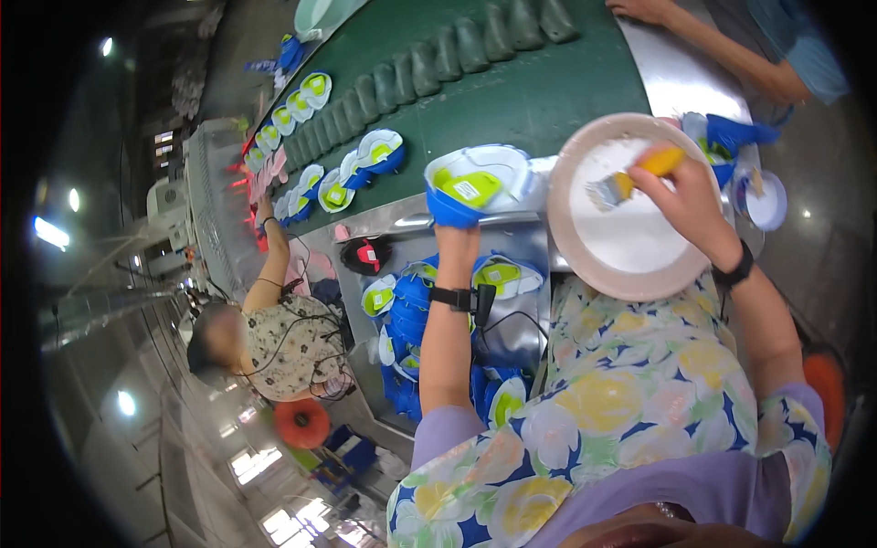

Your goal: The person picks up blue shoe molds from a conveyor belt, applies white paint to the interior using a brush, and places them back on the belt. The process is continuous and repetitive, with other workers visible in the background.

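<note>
At the edge of the table: an upper, blue and white with a yellow-green inside, raised on the left hand, just left of the bowl.
Left grip: holding the upper from below; fingers mostly hidden.
Right grip: the right hand is closed around the yellow handle of the brush, bristles over the white liquid; the handle is blurred.
Stage: judged to be mid-round, with one upper in hand and the brush at the liquid; whether this upper bears a coat cannot be told.
Done: perhaps the uppers set in rows on the table, though no coat can be made out on them.
Left: probably the piled uppers in the metal tray below.
Surface: dark green top with a metal border, crossed by a long slanting row of dark lasts.
Beside the bowl, right: blue pieces and a small tub.
Room: a workshop with ceiling lights; a co-worker at left, a red stool nearby, and another person's forearm at upper right.
</note>
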A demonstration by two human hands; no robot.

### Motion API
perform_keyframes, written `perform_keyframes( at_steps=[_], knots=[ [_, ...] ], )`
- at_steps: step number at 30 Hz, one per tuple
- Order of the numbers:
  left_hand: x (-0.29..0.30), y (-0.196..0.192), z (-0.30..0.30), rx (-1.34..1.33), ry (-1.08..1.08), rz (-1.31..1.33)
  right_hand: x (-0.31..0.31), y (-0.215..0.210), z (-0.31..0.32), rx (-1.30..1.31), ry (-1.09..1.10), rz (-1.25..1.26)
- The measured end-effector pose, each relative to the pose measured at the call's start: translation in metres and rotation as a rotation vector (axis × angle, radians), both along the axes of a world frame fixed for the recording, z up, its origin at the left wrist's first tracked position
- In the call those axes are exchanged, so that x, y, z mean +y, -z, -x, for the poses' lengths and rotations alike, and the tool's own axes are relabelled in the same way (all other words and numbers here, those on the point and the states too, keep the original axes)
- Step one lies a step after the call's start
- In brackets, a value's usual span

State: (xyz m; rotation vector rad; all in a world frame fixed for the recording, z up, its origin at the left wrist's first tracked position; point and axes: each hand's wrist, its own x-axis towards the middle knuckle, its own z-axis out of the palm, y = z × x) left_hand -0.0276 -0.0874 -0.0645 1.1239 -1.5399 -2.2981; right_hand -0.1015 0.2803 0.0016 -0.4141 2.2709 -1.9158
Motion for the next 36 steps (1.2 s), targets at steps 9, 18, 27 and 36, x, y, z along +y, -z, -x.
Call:
perform_keyframes(
  at_steps=[9,18,27,36],
  knots=[
    [-0.167,0.121,0.107,0.306,-0.149,0.316,-0.004,0.047,-0.02,-0.422,0.021,-0.037],
    [-0.141,0.033,-0.039,-0.306,0.675,0.464,-0.007,0.081,-0.042,-0.453,0.118,-0.172],
    [-0.015,0.032,-0.134,-0.541,0.514,1.516,-0.051,0.067,-0.044,-0.129,-0.137,-0.304],
    [0.042,0.062,-0.196,-0.25,0.673,1.202,-0.038,0.082,-0.06,0.028,-0.234,-0.351]
  ],
)
